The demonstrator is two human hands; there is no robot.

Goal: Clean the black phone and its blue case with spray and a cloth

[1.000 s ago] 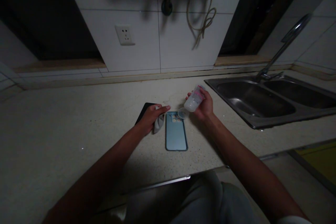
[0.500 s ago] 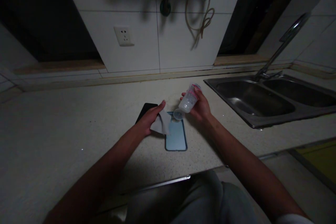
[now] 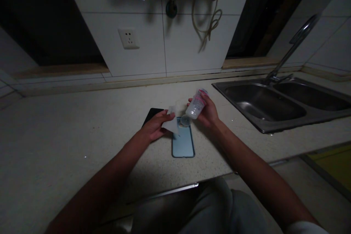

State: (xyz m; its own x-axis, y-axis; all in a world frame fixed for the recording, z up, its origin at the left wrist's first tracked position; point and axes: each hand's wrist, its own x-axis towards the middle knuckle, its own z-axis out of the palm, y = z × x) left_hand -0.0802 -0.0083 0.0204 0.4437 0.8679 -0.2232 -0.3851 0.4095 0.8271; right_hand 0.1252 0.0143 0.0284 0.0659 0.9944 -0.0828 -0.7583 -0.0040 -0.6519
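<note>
in our left hand [image 3: 155, 127] we pinch a thin pale cloth [image 3: 170, 125] between thumb and fingers, its loose part reaching toward our right hand [image 3: 208, 115]. with that right hand we grasp a translucent bottle [image 3: 196, 107] with pink print, tilted so its lower end slants toward our left. just below that end, between our hands, we see a clear round cap [image 3: 185, 120]; we cannot tell whether it is joined to the bottle. a blue phone case [image 3: 183, 146] lies on the counter [image 3: 109, 139] between our hands and nearer our body, its far end partly hidden by the cap. a flat black object [image 3: 151, 114] lies just beyond our left hand, partly covered by it. well right of our right hand we have a steel sink [image 3: 263, 104].
</note>
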